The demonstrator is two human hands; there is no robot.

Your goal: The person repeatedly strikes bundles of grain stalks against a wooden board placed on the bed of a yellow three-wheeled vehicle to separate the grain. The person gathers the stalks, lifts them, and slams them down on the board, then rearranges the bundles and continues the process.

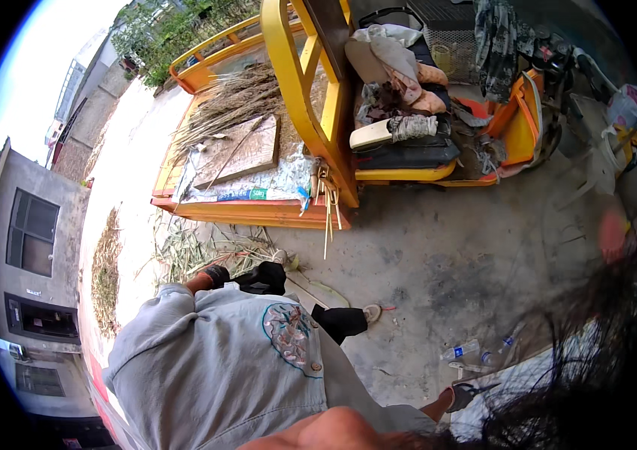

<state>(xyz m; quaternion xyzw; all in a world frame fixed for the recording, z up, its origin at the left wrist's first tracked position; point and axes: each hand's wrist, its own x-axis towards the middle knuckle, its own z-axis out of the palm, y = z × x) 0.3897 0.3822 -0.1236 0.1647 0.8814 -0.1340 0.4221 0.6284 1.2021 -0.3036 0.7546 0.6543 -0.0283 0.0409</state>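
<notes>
My left hand (217,276), in a dark glove, is low beside my dark-trousered knee, next to green leaves and stalks (198,251) strewn on the ground. Its fingers are too small and dark to make out. On the other side my right hand (459,397), also gloved, is closed around a dark pointed tool (486,388) whose tip points away from me. The tool's exact kind does not show. My grey sleeve and jacket fill the lower middle.
A yellow-orange cargo tricycle (251,214) stands ahead, its bed carrying dry stalks (240,97) and a wooden board (240,154). Cloths lie on its black seat (408,154). Plastic bottles (461,350) lie on the concrete at right. A grey building (33,255) stands left.
</notes>
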